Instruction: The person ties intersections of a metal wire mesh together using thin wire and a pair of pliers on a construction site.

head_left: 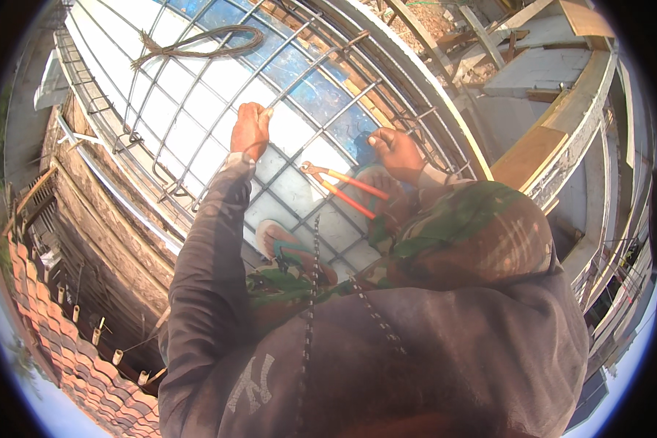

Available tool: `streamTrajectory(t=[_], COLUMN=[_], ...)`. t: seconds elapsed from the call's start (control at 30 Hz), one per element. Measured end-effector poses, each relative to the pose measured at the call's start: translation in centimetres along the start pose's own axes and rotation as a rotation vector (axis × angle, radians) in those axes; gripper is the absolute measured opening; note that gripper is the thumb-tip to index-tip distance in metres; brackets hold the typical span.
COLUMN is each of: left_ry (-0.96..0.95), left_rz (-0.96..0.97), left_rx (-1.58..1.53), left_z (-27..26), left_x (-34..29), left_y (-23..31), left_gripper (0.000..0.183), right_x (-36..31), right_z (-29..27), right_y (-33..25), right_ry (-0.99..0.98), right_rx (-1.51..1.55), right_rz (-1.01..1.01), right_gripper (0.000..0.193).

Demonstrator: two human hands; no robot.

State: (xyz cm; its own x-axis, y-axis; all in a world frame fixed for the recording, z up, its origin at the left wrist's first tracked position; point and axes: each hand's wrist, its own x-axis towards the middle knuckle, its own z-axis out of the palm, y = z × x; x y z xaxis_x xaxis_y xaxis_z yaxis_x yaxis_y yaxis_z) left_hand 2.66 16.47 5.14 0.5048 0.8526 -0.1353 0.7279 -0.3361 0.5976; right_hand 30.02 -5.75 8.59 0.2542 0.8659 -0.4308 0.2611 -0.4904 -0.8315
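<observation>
My left hand (250, 133) is closed in a pinch just over the steel rebar grid (321, 133); whatever its fingers hold is too small to make out. To the right, my right hand (399, 152) is also closed, thumb against forefinger, low over the bars. Its contents cannot be made out either. Between the hands, pincers (343, 182) with orange handles rest on the grid, jaws toward the left hand and handles spread toward my right knee. A looped bundle of thin tie wire (212, 45) lies across the bars farther off.
Under the grid are white sheeting (190, 84) and a worn blue panel (321, 95). My sandalled foot (274, 237) is among the bars. Timber formwork (540, 157) runs along the right, a bamboo-railed wooden wall (106, 197) and tiled roof (58, 328) along the left.
</observation>
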Motion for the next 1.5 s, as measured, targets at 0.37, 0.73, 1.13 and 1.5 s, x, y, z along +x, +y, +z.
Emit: streamTrajectory(t=[0.37, 0.73, 1.13, 1.5], left_ry=[0.117, 0.206, 0.189, 0.091], left_rz=[0.039, 0.036, 0.037, -0.037], left_rx=[-0.048, 0.051, -0.028, 0.118], left_z=[-0.5, -0.1, 0.1, 1.2], left_x=[0.1, 0.1, 1.8, 1.5], left_y=[-0.9, -1.2, -0.1, 0.6], left_gripper=[0.023, 0.024, 0.019, 0.023], right_x=[-0.4, -0.6, -0.5, -1.2], right_z=[-0.6, -1.1, -0.7, -0.5], right_y=[-0.2, 0.5, 1.2, 1.7], right_ry=[-0.002, -0.016, -0.009, -0.086], right_rx=[0.037, 0.029, 0.008, -0.028], right_rz=[0.045, 0.005, -0.071, 0.065], right_gripper=[0.020, 0.021, 0.020, 0.020])
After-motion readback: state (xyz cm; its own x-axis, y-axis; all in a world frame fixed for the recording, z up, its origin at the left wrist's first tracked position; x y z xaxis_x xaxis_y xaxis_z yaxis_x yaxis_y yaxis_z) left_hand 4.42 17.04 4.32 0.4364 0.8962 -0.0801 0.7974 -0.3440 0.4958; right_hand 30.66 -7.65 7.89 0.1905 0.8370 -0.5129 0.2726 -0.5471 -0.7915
